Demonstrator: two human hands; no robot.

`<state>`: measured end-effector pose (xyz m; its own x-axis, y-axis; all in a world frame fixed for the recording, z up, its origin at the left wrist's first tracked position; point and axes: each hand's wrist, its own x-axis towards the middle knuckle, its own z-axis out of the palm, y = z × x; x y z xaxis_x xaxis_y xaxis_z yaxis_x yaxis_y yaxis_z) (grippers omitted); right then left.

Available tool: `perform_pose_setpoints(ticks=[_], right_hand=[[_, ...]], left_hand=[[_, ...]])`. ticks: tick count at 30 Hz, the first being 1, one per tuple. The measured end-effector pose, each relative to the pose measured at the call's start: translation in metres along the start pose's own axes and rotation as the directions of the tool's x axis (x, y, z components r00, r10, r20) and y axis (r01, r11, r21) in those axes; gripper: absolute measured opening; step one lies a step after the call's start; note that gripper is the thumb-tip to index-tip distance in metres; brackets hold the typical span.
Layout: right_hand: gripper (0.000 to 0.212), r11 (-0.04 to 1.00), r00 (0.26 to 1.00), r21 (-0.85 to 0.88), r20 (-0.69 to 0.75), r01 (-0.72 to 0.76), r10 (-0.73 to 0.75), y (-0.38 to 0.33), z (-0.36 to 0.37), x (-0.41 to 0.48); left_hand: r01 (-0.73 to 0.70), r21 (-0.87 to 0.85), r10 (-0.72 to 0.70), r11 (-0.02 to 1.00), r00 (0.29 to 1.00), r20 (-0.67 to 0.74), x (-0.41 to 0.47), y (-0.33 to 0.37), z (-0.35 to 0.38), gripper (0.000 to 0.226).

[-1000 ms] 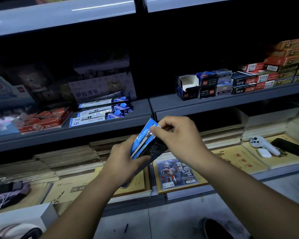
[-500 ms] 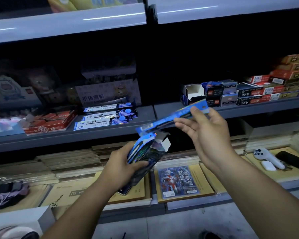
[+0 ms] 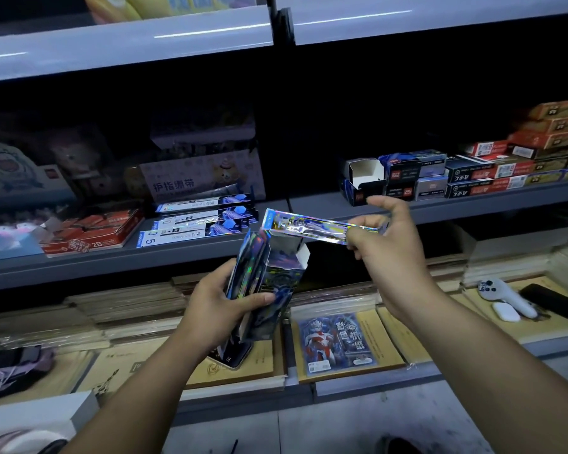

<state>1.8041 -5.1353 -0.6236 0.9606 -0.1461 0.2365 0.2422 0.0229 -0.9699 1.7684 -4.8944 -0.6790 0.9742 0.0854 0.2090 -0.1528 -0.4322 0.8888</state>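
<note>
Just above the open-topped holographic box [image 3: 276, 283], a long, flat pack [image 3: 305, 224] with a rainbow foil sheen lies nearly level, its right end pinched by the right hand [image 3: 394, 253]. The left hand [image 3: 217, 309] wraps its fingers round the box.

The pack [image 3: 305, 226] shimmers holographic blue-silver; the box [image 3: 277, 283] dark blue.

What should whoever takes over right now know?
Left hand grips the opened box upright, flaps up, with thin packs against its side.
Right hand pinches one long foil pack, held level just above the box's open top.
Done: box opened, one pack outside it.
To do: probably set that pack on the grey shelf, then empty the box.
</note>
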Motion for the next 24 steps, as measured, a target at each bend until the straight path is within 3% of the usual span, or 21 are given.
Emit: perform_pose_setpoints(ticks=[8,15,19,24], right_hand=[[0.044,0.964,0.976,-0.154,0.029,0.216,-0.214,-0.002,-0.009,0.002],[0.045,0.887,0.933,-0.292,0.066,0.357,-0.353,0.004,-0.010,0.001],[0.046,0.780,0.890,-0.429,0.188,0.456,-0.416,0.007,-0.012,0.001],[0.045,0.688,0.821,-0.483,0.478,0.542,-0.312,0.006,-0.005,-0.011]], left_hand=[[0.024,0.044,-0.022,0.999,0.998,-0.062,0.004,-0.008,-0.002,0.040],[0.006,0.071,-0.006,0.997,1.000,0.005,0.001,-0.006,-0.001,0.044],[0.007,0.105,-0.012,0.994,0.999,0.041,0.001,-0.007,0.000,0.042],[-0.008,0.146,-0.002,0.989,0.998,0.066,0.000,-0.007,0.003,0.040]])
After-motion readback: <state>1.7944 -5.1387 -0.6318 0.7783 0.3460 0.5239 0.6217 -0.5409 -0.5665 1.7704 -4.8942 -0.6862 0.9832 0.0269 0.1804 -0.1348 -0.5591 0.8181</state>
